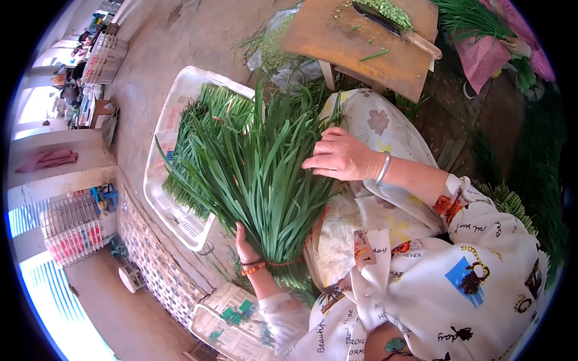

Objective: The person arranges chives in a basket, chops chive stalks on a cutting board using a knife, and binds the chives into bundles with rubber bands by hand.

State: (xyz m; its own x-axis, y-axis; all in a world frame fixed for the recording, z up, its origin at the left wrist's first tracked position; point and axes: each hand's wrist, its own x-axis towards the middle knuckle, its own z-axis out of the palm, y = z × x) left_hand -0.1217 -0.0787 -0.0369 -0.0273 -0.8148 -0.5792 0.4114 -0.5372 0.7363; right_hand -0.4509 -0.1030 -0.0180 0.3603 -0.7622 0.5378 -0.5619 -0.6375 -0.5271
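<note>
A large bundle of garlic chives (pixel 271 180), tied near its base with a red band (pixel 283 263), leans across my lap with its leaves fanned upward. My left hand (pixel 245 245), with an orange beaded bracelet at the wrist, holds the lower left side of the bundle; its fingers are mostly hidden behind the leaves. On the bundle's right side, my right hand (pixel 344 155), wearing a silver bangle (pixel 383 167), has its fingers bent against the leaf edges. Behind the bundle, a white plastic crate (pixel 158 159) holds more tied chives (pixel 208 123).
A wooden chopping table (pixel 325 33) bears a knife (pixel 385 21) and chopped green pieces (pixel 391 9). Beside it lies a plastic bag of trimmings (pixel 283 57). Another person's hand (pixel 515 45) holds chives at upper right. A second crate (pixel 226 319) stands at lower left.
</note>
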